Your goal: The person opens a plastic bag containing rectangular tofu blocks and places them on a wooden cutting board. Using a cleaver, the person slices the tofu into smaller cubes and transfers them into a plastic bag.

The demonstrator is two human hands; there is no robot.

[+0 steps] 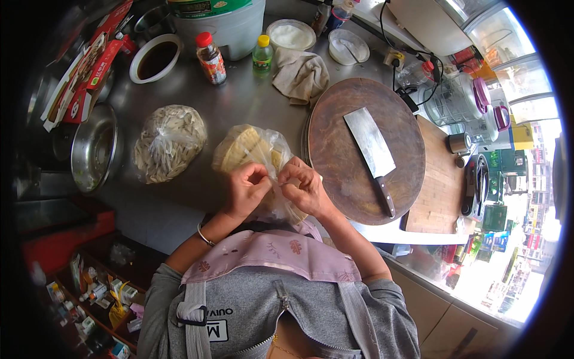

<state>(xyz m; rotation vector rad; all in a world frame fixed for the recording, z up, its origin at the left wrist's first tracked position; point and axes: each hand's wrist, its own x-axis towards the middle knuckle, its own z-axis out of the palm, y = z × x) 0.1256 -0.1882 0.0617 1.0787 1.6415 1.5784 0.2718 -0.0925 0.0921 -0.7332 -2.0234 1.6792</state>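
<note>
A clear plastic bag [244, 143] holding pale yellow food pieces rests at the near edge of the steel counter. My left hand [249, 186] pinches its gathered film between thumb and forefinger. Close beside it, my right hand [302, 186] grips the same film, fingers curled. What exactly lies under the fingertips is hidden. To the left sits a second clear bag [170, 146], closed at the top, full of greyish-white strips. Right of my hands, a cleaver [370, 141] lies flat on a round wooden chopping block [332, 148], its dark handle towards me.
Along the back stand a bowl of dark liquid [157, 60], a red-capped bottle [210, 60], a green bottle [262, 56] and tubs of white powder [291, 36]. A cloth [300, 74] lies by the block. A steel basin [94, 148] is left; a wooden board [439, 179] is right.
</note>
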